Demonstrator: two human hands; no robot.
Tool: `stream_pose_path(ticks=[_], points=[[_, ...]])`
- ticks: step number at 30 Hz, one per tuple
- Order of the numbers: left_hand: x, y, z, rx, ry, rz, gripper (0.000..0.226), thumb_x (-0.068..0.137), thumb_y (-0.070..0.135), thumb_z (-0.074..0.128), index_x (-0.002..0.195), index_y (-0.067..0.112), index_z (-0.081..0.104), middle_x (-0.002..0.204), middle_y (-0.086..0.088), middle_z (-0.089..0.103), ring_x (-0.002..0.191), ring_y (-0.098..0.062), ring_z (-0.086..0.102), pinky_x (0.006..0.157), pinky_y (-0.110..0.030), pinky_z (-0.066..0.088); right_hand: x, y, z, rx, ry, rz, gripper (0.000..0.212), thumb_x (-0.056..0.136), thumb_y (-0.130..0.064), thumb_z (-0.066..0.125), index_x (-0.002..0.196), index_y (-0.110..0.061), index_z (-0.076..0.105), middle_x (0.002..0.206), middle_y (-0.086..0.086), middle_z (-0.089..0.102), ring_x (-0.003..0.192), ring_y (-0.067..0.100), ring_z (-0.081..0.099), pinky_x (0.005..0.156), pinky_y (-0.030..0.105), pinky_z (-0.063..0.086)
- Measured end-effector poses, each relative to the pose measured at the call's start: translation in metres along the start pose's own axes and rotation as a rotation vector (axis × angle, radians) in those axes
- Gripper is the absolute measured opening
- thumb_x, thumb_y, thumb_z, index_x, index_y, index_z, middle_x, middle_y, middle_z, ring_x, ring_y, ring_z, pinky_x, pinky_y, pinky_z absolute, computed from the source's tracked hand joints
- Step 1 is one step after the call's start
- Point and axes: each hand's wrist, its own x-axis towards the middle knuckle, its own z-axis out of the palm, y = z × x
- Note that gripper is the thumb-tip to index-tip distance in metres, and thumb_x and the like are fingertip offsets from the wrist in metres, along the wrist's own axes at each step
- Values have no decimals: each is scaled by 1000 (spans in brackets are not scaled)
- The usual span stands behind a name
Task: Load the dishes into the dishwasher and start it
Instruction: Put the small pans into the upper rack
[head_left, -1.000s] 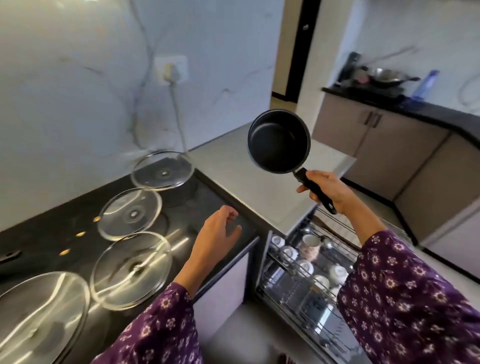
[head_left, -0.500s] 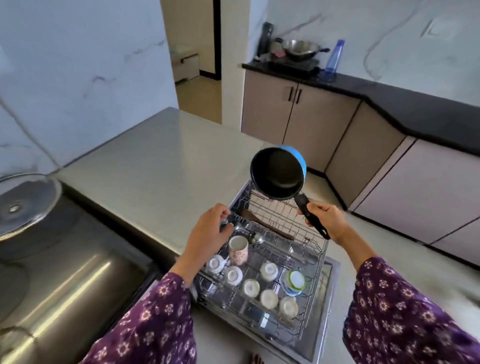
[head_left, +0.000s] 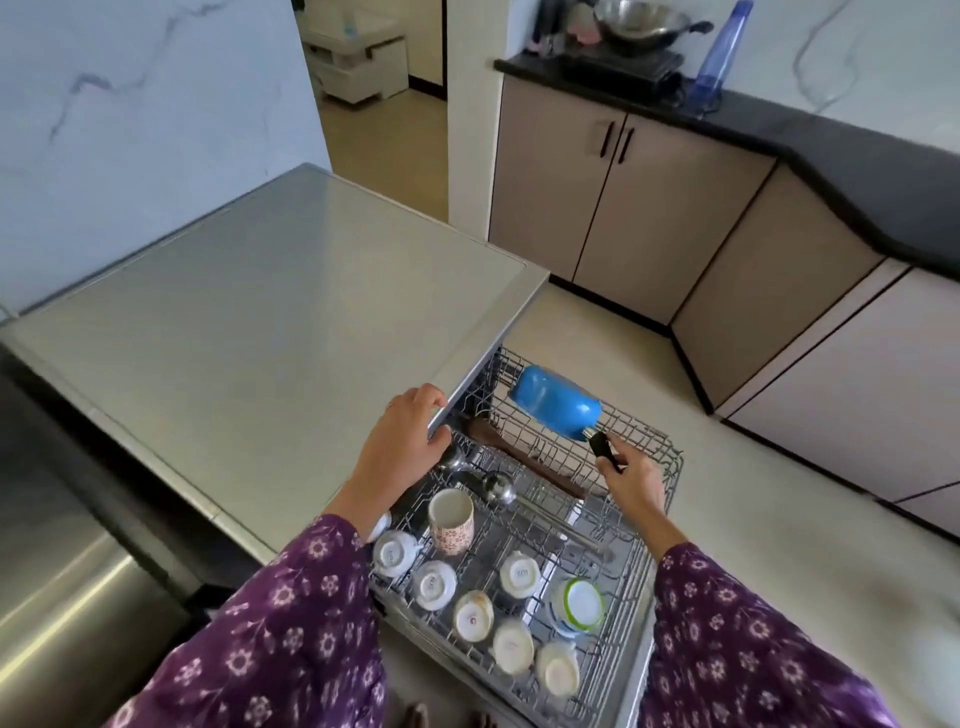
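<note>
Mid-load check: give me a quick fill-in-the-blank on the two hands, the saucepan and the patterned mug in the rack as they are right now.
1. The left hand grips the edge of the steel top; the right hand grips the saucepan by its black ____.
2. The saucepan's outside is coloured ____.
3. The patterned mug stands in the rack with its mouth facing ____.

Missing words: handle; blue; up.
</note>
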Motion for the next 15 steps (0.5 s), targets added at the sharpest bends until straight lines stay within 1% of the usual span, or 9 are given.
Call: stream_pose_path(ticks=[2, 4, 5, 8, 10, 12, 14, 15], points=[[12, -6, 8, 27, 8, 20, 28, 87, 16, 62, 112, 7, 54, 111, -8, 59, 93, -19, 54, 76, -25, 44, 13, -4, 18, -36, -16, -27, 47, 90, -22, 62, 135, -25, 49, 99, 7, 69, 59, 17, 61, 42, 19, 40], [26, -13, 15, 43, 25, 47, 29, 86, 17, 63, 112, 8, 54, 112, -7, 58, 91, -18, 53, 74, -22, 40, 30, -7, 38, -48, -31, -22, 42, 89, -18, 63, 129, -20, 55, 99, 8, 69, 70, 21, 65, 45, 17, 38], [32, -17, 18, 50, 33, 61, 29, 86, 18, 63, 112, 8, 54, 112, -7, 57, 93, -19, 53, 74, -22, 40, 39, -8, 49, -46, -43, -19, 40, 88, -16, 64, 126, -17, 56, 99, 7, 69, 71, 20, 64, 46, 16, 37], [45, -30, 30, 42, 51, 87, 32, 84, 21, 65, 111, 7, 53, 109, -6, 56, 94, -21, 52, 75, -26, 44, 65, -5, 83, -36, -83, 37, 39, 85, -13, 66, 124, -13, 57, 97, 5, 66, 63, 12, 58, 51, 18, 42], [49, -38, 38, 50, 55, 102, 35, 83, 25, 66, 110, 8, 52, 108, -5, 55, 93, -21, 52, 77, -31, 47, 78, -4, 105, -56, -97, 60, 40, 85, -9, 65, 124, -12, 58, 99, 6, 66, 66, 12, 59, 52, 19, 45], [50, -45, 44, 58, 67, 124, 37, 82, 28, 66, 109, 9, 51, 107, -3, 54, 92, -20, 51, 79, -33, 47, 86, -7, 122, -68, -99, 48, 42, 84, -7, 65, 125, -11, 57, 103, 9, 66, 70, 13, 57, 54, 17, 43], [49, -50, 48, 44, 79, 135, 36, 81, 30, 64, 109, 10, 51, 108, -1, 53, 94, -18, 49, 83, -31, 46, 91, -9, 137, -50, -102, 26, 42, 83, -5, 66, 124, -12, 57, 107, 10, 66, 74, 14, 55, 59, 17, 44], [48, -51, 49, 36, 84, 137, 36, 82, 31, 63, 109, 10, 51, 109, -1, 53, 96, -17, 49, 85, -29, 44, 93, -7, 144, -37, -96, 12, 41, 82, -5, 67, 122, -14, 58, 108, 9, 66, 77, 14, 56, 63, 20, 47]])
